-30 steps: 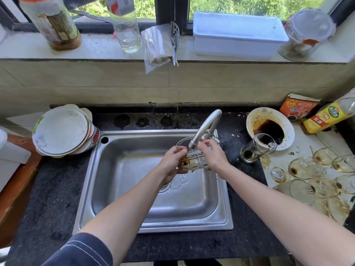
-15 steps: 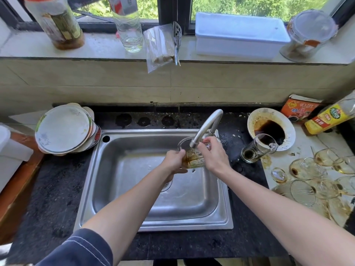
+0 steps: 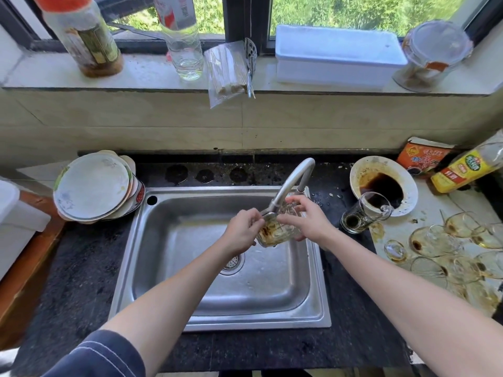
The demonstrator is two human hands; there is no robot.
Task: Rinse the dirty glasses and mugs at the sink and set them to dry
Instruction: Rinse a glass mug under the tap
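A clear glass (image 3: 277, 231) stained with brown residue is tilted under the spout of the curved metal tap (image 3: 292, 183), over the steel sink (image 3: 168, 295). My left hand (image 3: 241, 231) grips its lower left side. My right hand (image 3: 309, 220) holds its upper right side, fingers curled over the rim. A dirty glass mug (image 3: 364, 214) with dark dregs lies on its side on the counter to the right. Several stained stemmed glasses (image 3: 446, 250) lie further right on a pale surface.
A stack of plates (image 3: 92, 186) stands left of the sink. A white bowl (image 3: 381, 170) with dark sauce, an orange packet (image 3: 424, 156) and a yellow-labelled bottle (image 3: 465, 167) crowd the back right. Bottles, a white box (image 3: 337, 55) and a jar line the windowsill.
Both hands have lifted and tilted the glass slightly closer to the spout. My right hand's fingers have shifted over the rim.
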